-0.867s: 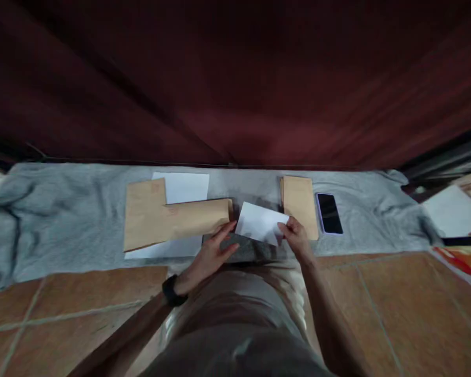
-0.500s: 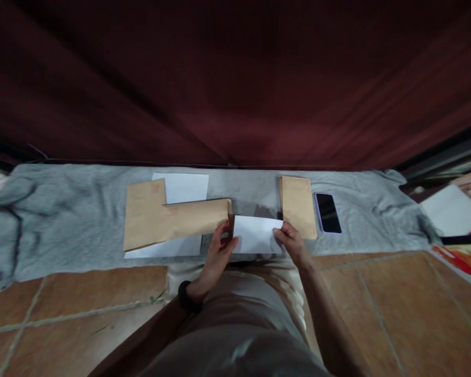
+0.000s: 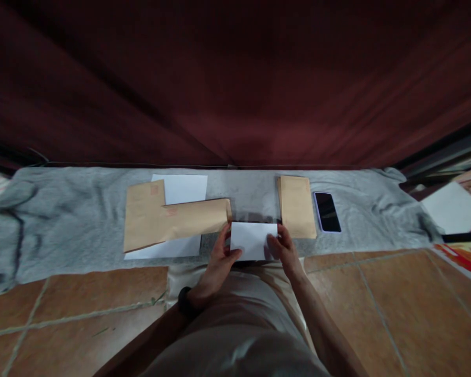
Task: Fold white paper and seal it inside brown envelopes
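Left hand (image 3: 219,257) and right hand (image 3: 283,250) are each pinched shut on a small white paper (image 3: 251,239), the left at its left edge with the thumb on top, the right at its lower right corner. The paper is a neat rectangle, smooth and matte, held low over the near edge of a grey cloth (image 3: 74,220), just in front of the person's lap (image 3: 235,319). The cloth is a soft, wrinkled knit spread in a long strip on a tile floor (image 3: 82,303) of reddish-brown squares with pale grout lines. Behind the cloth hangs a dark red curtain (image 3: 235,78) in heavy folds that fills the upper half of the view. To the left of the paper lie two tan envelopes (image 3: 168,220), flat and overlapping in an L shape, resting on a white sheet (image 3: 185,187) that shows above and below them; the nearer envelope's right end almost touches the left hand's fingers. To the right of the paper sits a tidy stack of envelopes (image 3: 297,207), upright rectangles of the same tan paper, and just beside it a phone (image 3: 327,211) with a glossy black screen and pale edge. A dark band (image 3: 183,305) circles the left wrist. At the far right edge, off the cloth, lie another white sheet and some brightly printed paper (image 3: 461,257).
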### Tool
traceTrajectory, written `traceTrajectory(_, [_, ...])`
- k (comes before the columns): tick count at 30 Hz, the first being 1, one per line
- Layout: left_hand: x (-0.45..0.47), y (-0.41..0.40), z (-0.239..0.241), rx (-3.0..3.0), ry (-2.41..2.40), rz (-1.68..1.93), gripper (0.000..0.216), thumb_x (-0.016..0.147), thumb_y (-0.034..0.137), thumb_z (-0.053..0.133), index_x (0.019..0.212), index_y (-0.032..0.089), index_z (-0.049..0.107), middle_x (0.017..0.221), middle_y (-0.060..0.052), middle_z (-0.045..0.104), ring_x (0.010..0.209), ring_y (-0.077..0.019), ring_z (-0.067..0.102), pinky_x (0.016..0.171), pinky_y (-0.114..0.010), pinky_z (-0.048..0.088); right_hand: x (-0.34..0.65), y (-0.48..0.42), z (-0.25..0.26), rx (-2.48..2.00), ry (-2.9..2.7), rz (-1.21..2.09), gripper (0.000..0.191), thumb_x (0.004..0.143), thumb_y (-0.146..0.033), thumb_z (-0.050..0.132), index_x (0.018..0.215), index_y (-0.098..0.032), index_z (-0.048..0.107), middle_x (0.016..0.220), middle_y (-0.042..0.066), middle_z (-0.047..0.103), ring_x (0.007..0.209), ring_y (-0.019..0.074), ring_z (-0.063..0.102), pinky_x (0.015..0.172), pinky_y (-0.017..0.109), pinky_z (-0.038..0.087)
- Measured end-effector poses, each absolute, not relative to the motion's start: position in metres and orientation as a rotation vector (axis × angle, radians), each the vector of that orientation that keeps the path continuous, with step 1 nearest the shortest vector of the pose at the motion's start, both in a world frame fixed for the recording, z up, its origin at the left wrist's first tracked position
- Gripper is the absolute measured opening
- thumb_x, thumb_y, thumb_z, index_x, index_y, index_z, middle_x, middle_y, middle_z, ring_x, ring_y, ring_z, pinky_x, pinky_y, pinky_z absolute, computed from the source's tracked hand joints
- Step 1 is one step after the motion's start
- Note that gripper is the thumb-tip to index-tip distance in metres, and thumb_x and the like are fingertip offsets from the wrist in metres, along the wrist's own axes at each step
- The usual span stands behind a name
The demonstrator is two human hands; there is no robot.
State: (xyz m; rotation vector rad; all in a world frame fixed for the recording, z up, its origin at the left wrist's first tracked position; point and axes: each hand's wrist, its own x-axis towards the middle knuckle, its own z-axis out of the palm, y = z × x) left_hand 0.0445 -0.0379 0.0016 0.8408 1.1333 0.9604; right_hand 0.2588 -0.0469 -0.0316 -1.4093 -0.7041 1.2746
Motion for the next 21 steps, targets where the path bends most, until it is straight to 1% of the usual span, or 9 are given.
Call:
traceTrajectory(3, [0.048,-0.037,0.003,0.932,1.143,0.965,0.087,0.076,0.025,0.076,0.155,0.028,0.038,0.162,-0.012,0.039,0.116,-0.0261,0.066,0.1,-0.041,0.053,0.252,-0.057,-0.028,-1.309,-0.492,1.436,0.055,0.069,-0.049,0.086,0.116,-0.025,0.069,0.105,0.004,0.077,0.088,0.0218,0.071,0.073,0.031,0.058])
traceTrajectory(5, [0.049,-0.034,0.005,0.983,1.154,0.967,0.091,0.077,0.025,0.076,0.157,0.028,0.034,0.165,-0.012,0.034,0.117,-0.0263,0.066,0.1,-0.04,0.054,0.248,-0.062,-0.027,-1.281,-0.434,1.561,0.05,0.069,-0.049,0.087,0.11,-0.024,0.073,0.099,0.004,0.078,0.08,0.0219,0.072,0.067,0.032,0.057])
traceTrajectory(7, [0.049,-0.03,0.007,0.998,1.164,0.965,0.094,0.078,0.027,0.075,0.159,0.027,0.029,0.162,-0.012,0.04,0.117,-0.0263,0.066,0.099,-0.04,0.055,0.246,-0.064,-0.028,-1.286,-0.425,1.587,0.042,0.067,-0.047,0.088,0.099,-0.023,0.075,0.086,0.002,0.078,0.069,0.0191,0.069,0.062,0.03,0.055])
traceTrajectory(9, [0.048,-0.027,0.008,0.979,1.175,0.956,0.089,0.081,0.032,0.074,0.159,0.025,0.03,0.147,-0.012,0.057,0.114,-0.0261,0.067,0.099,-0.041,0.055,0.246,-0.064,-0.03,-1.3,-0.471,1.558,0.034,0.067,-0.047,0.089,0.086,-0.022,0.076,0.074,-0.001,0.075,0.061,0.0155,0.064,0.059,0.027,0.052])
traceTrajectory(11, [0.047,-0.025,0.006,0.977,1.191,0.925,0.073,0.085,0.038,0.071,0.15,0.021,0.043,0.129,-0.011,0.07,0.109,-0.0265,0.069,0.097,-0.042,0.055,0.248,-0.063,-0.032,-1.307,-0.552,1.561,0.032,0.068,-0.047,0.088,0.08,-0.021,0.075,0.069,-0.001,0.073,0.059,0.0142,0.062,0.059,0.026,0.05])
traceTrajectory(13, [0.046,-0.023,0.002,1.042,1.227,0.866,0.051,0.085,0.041,0.068,0.131,0.019,0.06,0.117,-0.01,0.074,0.106,-0.0273,0.069,0.096,-0.042,0.055,0.251,-0.062,-0.033,-1.309,-0.611,1.577,0.033,0.068,-0.048,0.089,0.082,-0.021,0.077,0.072,0.0,0.074,0.062,0.015,0.063,0.062,0.027,0.051])
traceTrajectory(16, [0.044,-0.022,-0.005,1.217,1.279,0.775,0.033,0.087,0.04,0.065,0.111,0.017,0.069,0.111,-0.011,0.075,0.101,-0.0277,0.07,0.093,-0.043,0.056,0.254,-0.06,-0.034,-1.315,-0.651,1.579,0.037,0.068,-0.049,0.089,0.088,-0.021,0.078,0.079,0.001,0.076,0.068,0.0162,0.065,0.068,0.028,0.053])
traceTrajectory(19, [0.039,-0.015,-0.006,1.436,1.297,0.744,0.038,0.09,0.04,0.061,0.121,0.019,0.067,0.116,-0.011,0.074,0.104,-0.0277,0.07,0.096,-0.043,0.055,0.257,-0.057,-0.037,-1.345,-0.682,1.531,0.04,0.068,-0.054,0.087,0.083,-0.019,0.076,0.074,0.001,0.074,0.063,0.0147,0.062,0.063,0.027,0.05])
traceTrajectory(21, [0.031,-0.005,-0.002,1.679,1.326,0.759,0.051,0.088,0.038,0.066,0.135,0.02,0.06,0.132,-0.013,0.068,0.124,-0.0308,0.063,0.109,-0.048,0.047,0.259,-0.054,-0.041,-1.393,-0.693,1.468,0.043,0.067,-0.058,0.086,0.078,-0.019,0.073,0.068,0.0,0.071,0.059,0.0136,0.058,0.059,0.026,0.048])
